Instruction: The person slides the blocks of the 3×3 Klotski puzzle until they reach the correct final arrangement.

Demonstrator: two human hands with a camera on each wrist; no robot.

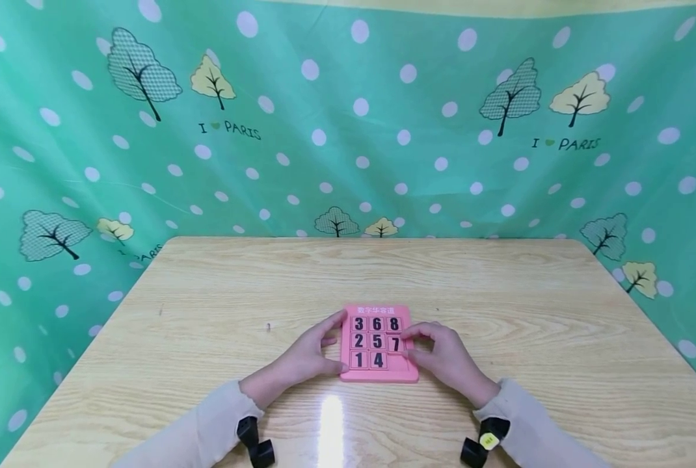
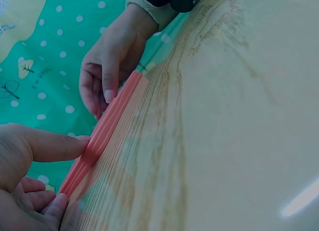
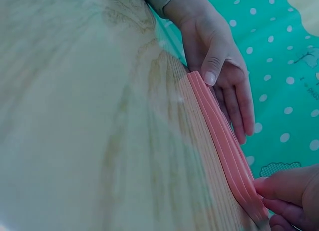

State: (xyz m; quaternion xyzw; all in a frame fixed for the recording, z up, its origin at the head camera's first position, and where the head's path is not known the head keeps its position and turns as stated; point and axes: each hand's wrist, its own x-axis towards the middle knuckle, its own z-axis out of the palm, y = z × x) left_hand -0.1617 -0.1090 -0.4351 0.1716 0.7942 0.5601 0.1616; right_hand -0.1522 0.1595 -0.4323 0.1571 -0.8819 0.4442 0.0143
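A pink number slide puzzle (image 1: 380, 376) lies on the table, its tiles reading 3 6 8, 2 5 7 and 1 4 from top to bottom. The empty slot is at lower right. Tile 7 (image 1: 395, 344) sits slightly lower than tile 5 beside it. My left hand (image 1: 307, 353) holds the frame's left side, thumb at the lower corner and index finger at the upper one. With thumb and index finger, my right hand (image 1: 446, 357) pinches tile 7 from the right. Both wrist views show the puzzle edge-on, its tile faces hidden.
The wooden table (image 1: 207, 312) extends around the puzzle on all sides. Behind it hangs a green dotted cloth (image 1: 360, 130) printed with trees. A bright light reflection lies on the tabletop in front of the puzzle. Black devices are strapped at both wrists.
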